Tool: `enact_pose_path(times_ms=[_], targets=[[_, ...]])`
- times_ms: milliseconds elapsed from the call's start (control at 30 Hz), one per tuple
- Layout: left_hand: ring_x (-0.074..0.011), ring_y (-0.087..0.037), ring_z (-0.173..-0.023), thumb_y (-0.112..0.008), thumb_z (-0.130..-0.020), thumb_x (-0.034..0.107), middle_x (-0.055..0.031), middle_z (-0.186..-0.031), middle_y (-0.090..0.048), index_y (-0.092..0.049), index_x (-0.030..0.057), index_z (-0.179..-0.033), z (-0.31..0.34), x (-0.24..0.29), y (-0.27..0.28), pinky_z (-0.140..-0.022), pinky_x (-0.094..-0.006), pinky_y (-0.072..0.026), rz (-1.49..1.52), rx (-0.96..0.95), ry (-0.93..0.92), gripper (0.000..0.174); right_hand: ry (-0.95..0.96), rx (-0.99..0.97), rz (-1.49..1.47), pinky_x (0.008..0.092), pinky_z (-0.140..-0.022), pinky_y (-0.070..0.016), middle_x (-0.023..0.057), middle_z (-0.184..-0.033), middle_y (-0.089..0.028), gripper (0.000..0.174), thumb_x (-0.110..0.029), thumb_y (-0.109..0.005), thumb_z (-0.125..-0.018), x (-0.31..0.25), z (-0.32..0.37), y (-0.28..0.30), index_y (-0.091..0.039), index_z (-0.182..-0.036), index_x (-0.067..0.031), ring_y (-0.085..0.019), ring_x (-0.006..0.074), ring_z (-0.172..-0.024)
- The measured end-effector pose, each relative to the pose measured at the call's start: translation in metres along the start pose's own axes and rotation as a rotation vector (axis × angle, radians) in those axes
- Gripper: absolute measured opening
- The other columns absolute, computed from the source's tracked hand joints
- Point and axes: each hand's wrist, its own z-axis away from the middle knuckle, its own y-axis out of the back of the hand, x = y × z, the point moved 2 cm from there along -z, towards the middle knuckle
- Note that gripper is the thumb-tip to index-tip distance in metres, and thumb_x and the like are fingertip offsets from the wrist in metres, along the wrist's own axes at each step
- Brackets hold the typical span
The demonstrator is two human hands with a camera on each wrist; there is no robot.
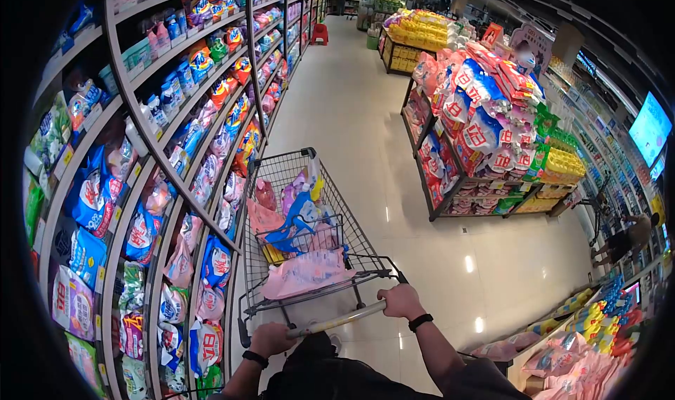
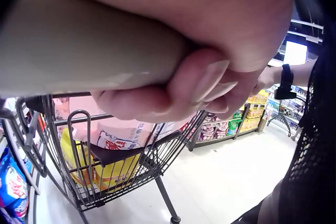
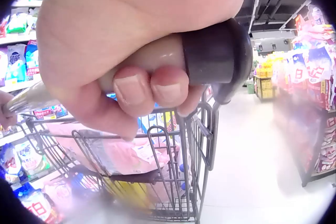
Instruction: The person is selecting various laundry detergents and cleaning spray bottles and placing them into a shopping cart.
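Note:
Both hands grip the pale handlebar [image 1: 344,320] of a wire shopping cart [image 1: 360,244]. My left hand [image 1: 272,339] is curled round its left part; the left wrist view shows the fingers [image 2: 139,103] wrapped under the bar [image 2: 89,45]. Near the dark end cap [image 3: 210,53] on the right, my right hand [image 1: 402,301] holds on, fingers bent round the bar. A large pink bag [image 1: 306,275] lies nearest to me in the cart. Beyond it are a blue plastic bag [image 1: 299,224] and other pink packs [image 1: 264,218]. Yellow boxes [image 2: 115,174] show low in the cart.
Tall shelves [image 1: 151,147] of detergent bags run close along the cart's left side. A pale tiled aisle [image 1: 337,98] stretches ahead. Right of it stands a display heaped with bags [image 1: 485,119]. A red stool [image 1: 320,34] is far ahead; a person [image 1: 629,237] stands at right.

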Motion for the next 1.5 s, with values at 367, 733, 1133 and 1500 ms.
enact_pose_path(times_ms=[367, 733, 1133, 1500], targets=[[-0.0395, -0.071, -0.086, -0.076, -0.082, 0.053, -0.0178, -0.088, -0.074, -0.076, 0.0107, -0.094, -0.146, -0.007, 0.107, -0.080, -0.0474, -0.0577, 0.216, -0.106, -0.168, 0.044, 0.032, 0.212, 0.042, 0.0452, -0.065, -0.0550, 0.0077, -0.063, -0.067, 0.018, -0.023, -0.071, -0.068, 0.067, -0.122, 0.038, -0.067, -0.085, -0.0172, -0.068, 0.0323, -0.063], [-0.0329, -0.074, -0.090, -0.078, -0.076, 0.057, -0.0118, -0.093, -0.077, -0.080, 0.0195, -0.100, -0.324, -0.027, 0.231, -0.083, -0.0468, -0.0594, -0.107, 0.182, -0.065, 0.044, 0.050, 0.425, 0.103, 0.0406, -0.066, -0.0519, 0.0065, -0.062, -0.067, 0.015, -0.024, -0.071, -0.069, 0.134, -0.298, 0.085, -0.064, -0.078, -0.0145, -0.067, 0.0282, -0.059], [-0.0298, -0.074, -0.079, -0.080, -0.073, 0.054, -0.0085, -0.080, -0.075, -0.074, 0.0153, -0.088, -0.489, -0.061, 0.345, -0.072, -0.0445, -0.0580, -0.218, 0.377, 0.036, 0.042, -0.030, 0.527, 0.073, 0.0408, -0.066, -0.0489, 0.0060, -0.062, -0.066, 0.016, -0.022, -0.072, -0.067, 0.181, -0.463, 0.144, -0.063, -0.077, -0.0134, -0.066, 0.0270, -0.060], [-0.0287, -0.067, -0.058, -0.076, -0.080, 0.041, -0.0066, -0.063, -0.066, -0.059, 0.0144, -0.071, -0.622, -0.066, 0.389, -0.060, -0.0436, -0.0529, -0.256, 0.821, -0.241, 0.033, 0.020, 0.798, 0.176, 0.0377, -0.063, -0.0439, 0.0017, -0.061, -0.061, 0.014, -0.019, -0.069, -0.066, 0.251, -0.559, 0.181, -0.059, -0.076, -0.0160, -0.062, 0.0225, -0.056]])
